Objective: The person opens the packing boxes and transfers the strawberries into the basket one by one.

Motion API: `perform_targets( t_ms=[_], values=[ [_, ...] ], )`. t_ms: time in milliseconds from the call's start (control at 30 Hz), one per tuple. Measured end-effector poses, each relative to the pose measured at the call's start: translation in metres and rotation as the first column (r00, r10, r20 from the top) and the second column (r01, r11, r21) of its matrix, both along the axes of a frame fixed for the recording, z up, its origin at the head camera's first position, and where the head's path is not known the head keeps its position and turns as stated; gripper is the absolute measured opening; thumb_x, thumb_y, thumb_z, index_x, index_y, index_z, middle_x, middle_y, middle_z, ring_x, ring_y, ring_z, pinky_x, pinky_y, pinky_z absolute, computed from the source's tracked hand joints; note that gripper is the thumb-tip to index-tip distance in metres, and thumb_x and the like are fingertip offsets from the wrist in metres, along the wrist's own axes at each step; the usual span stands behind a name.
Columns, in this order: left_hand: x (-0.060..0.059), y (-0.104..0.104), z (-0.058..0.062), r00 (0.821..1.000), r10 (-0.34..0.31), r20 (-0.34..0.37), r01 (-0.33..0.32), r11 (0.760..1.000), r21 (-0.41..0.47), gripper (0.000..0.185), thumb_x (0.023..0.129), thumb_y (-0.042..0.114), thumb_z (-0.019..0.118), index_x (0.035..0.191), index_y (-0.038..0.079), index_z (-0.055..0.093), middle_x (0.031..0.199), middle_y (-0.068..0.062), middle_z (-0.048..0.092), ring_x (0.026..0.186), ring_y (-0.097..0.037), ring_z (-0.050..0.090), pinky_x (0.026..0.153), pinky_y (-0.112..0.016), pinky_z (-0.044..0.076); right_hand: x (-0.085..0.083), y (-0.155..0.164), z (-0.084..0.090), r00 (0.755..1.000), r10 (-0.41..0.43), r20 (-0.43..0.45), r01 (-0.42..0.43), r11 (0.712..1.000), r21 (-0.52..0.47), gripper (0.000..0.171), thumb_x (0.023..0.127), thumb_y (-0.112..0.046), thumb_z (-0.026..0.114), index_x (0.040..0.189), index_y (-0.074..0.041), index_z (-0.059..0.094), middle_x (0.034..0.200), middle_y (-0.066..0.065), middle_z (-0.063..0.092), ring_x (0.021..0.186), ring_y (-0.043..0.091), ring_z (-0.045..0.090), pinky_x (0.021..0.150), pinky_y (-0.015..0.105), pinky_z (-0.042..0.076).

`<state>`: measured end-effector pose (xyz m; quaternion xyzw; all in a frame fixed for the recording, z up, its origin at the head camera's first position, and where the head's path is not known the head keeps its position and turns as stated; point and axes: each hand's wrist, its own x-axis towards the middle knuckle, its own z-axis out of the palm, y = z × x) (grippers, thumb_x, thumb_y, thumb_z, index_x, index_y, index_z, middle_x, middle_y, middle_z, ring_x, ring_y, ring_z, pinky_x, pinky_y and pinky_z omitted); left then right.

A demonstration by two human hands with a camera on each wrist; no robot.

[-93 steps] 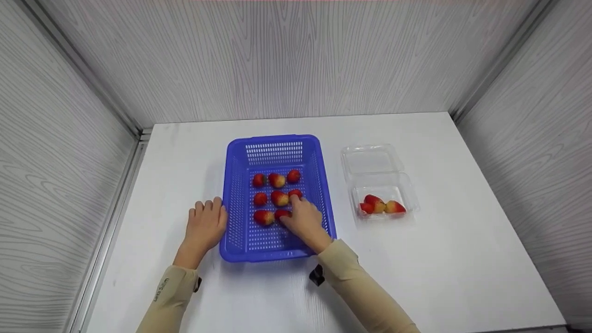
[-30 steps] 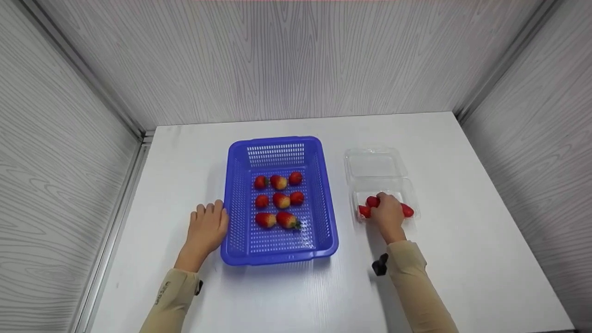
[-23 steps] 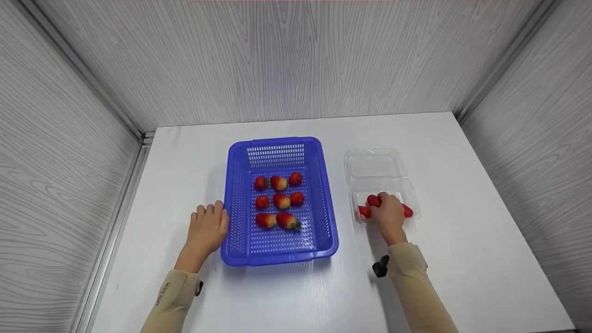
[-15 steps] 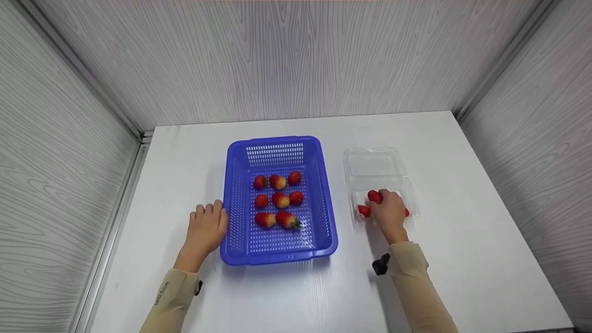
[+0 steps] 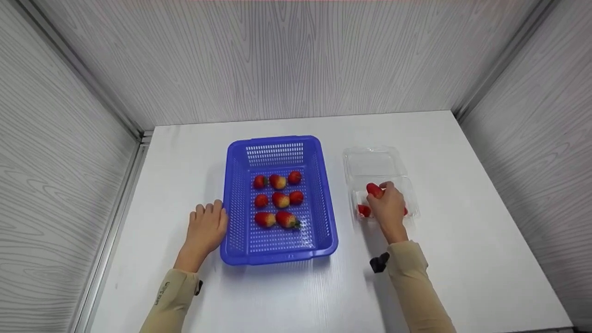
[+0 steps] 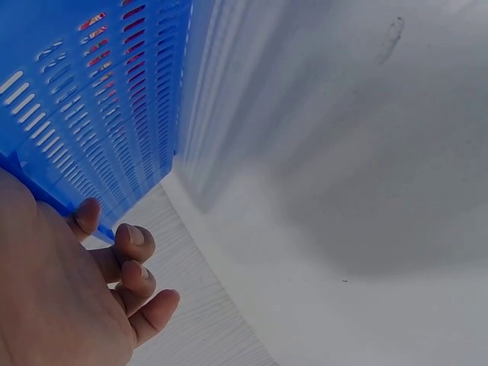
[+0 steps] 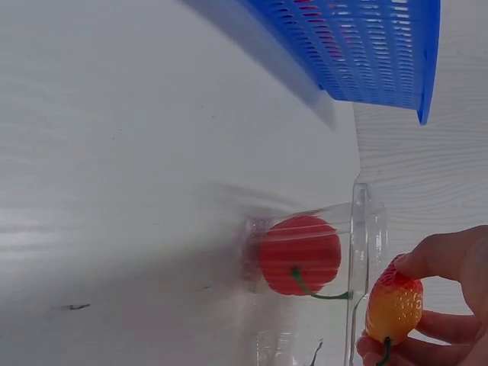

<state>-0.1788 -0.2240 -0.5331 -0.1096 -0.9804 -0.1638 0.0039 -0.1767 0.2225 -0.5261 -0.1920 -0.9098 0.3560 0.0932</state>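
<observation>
My left hand is at the left rim of the blue plastic basket, its curled fingers under the rim in the left wrist view; the thumb is hidden there. In the basket several red and yellow strawberries lie in rows. My right hand pinches a strawberry over the clear plastic clamshell box. The right wrist view shows this strawberry between thumb and fingers, its stem downward. Another strawberry lies in the box; a red bit of one shows beside the hand.
The clamshell's lid lies folded back, away from me. Both containers stand on a white table, a gap between them. Pale wood-grain panels close off the back and both sides.
About three seconds ago my right hand was at a strawberry in the basket's front row. It has moved right to the clamshell and raised a strawberry there. My left hand stays at the rim.
</observation>
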Motion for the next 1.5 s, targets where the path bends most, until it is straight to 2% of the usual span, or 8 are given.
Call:
perform_targets(
  t_ms=[200, 467, 667, 900, 1133, 1300, 1500],
  values=[
    [0.0, 0.0, 0.0, 1.0, -0.003, 0.007, 0.003, 1.0, 0.003, 0.028, 0.105, 0.025, 0.031, 0.109, 0.0, 0.045, 0.091, -0.018, 0.048, 0.087, -0.038, 0.041, 0.075, -0.05, 0.032, 0.0, -0.008, 0.009, 0.996, 0.014, -0.09, -0.016, 1.0, -0.018, 0.033, 0.086, -0.012, 0.068, 0.113, 0.005, 0.06, 0.102, 0.023, 0.065, 0.089, 0.036, 0.059, 0.08, 0.047, 0.049],
    [0.0, 0.0, 0.0, 1.0, -0.004, 0.002, 0.004, 1.0, 0.005, 0.027, 0.105, 0.024, 0.03, 0.108, 0.001, 0.045, 0.091, -0.018, 0.048, 0.087, -0.038, 0.041, 0.075, -0.05, 0.032, 0.003, -0.022, 0.024, 0.989, 0.044, -0.139, -0.055, 0.996, -0.076, 0.031, 0.085, -0.016, 0.07, 0.108, 0.004, 0.063, 0.094, 0.02, 0.067, 0.082, 0.031, 0.061, 0.072, 0.042, 0.053],
    [0.002, 0.001, 0.002, 0.999, -0.005, -0.038, 0.005, 1.0, -0.006, 0.023, 0.105, 0.021, 0.033, 0.104, 0.001, 0.045, 0.088, -0.018, 0.048, 0.085, -0.039, 0.042, 0.074, -0.05, 0.032, 0.007, -0.038, 0.035, 0.983, 0.065, -0.172, -0.082, 0.992, -0.091, 0.028, 0.082, -0.016, 0.071, 0.103, 0.001, 0.065, 0.086, 0.017, 0.068, 0.074, 0.029, 0.063, 0.065, 0.035, 0.05],
    [0.002, 0.002, 0.002, 0.998, -0.006, -0.057, 0.005, 1.0, -0.023, 0.024, 0.104, 0.021, 0.033, 0.105, 0.001, 0.046, 0.088, -0.02, 0.049, 0.086, -0.04, 0.043, 0.074, -0.051, 0.033, 0.011, -0.062, 0.046, 0.969, 0.139, -0.205, -0.163, 0.981, -0.102, 0.03, 0.083, -0.017, 0.075, 0.104, 0.002, 0.067, 0.089, 0.017, 0.069, 0.077, 0.03, 0.062, 0.069, 0.038, 0.049],
    [0.002, 0.001, 0.003, 1.0, -0.008, -0.027, 0.007, 1.0, -0.023, 0.025, 0.105, 0.022, 0.031, 0.107, 0.001, 0.046, 0.09, -0.019, 0.048, 0.088, -0.04, 0.042, 0.076, -0.051, 0.032, 0.011, -0.083, 0.055, 0.953, 0.182, -0.242, -0.215, 0.969, -0.118, 0.03, 0.082, -0.017, 0.078, 0.103, 0.001, 0.067, 0.086, 0.015, 0.068, 0.073, 0.027, 0.061, 0.067, 0.037, 0.05],
    [0.002, 0.001, 0.003, 1.0, -0.013, -0.018, 0.012, 1.0, -0.025, 0.024, 0.105, 0.021, 0.032, 0.106, 0.001, 0.045, 0.088, -0.018, 0.047, 0.087, -0.039, 0.042, 0.075, -0.051, 0.032, 0.015, -0.094, 0.058, 0.947, 0.221, -0.233, -0.257, 0.957, -0.135, 0.03, 0.082, -0.016, 0.079, 0.104, 0.0, 0.067, 0.086, 0.014, 0.067, 0.072, 0.025, 0.06, 0.066, 0.035, 0.051],
    [0.001, 0.001, 0.002, 1.0, -0.014, -0.011, 0.014, 1.0, -0.019, 0.026, 0.106, 0.022, 0.031, 0.108, 0.001, 0.046, 0.09, -0.018, 0.048, 0.088, -0.039, 0.042, 0.077, -0.052, 0.032, 0.019, -0.106, 0.058, 0.928, 0.269, -0.257, -0.313, 0.937, -0.152, 0.029, 0.081, -0.015, 0.08, 0.103, -0.001, 0.067, 0.087, 0.013, 0.067, 0.071, 0.024, 0.061, 0.066, 0.034, 0.052]
  ],
)
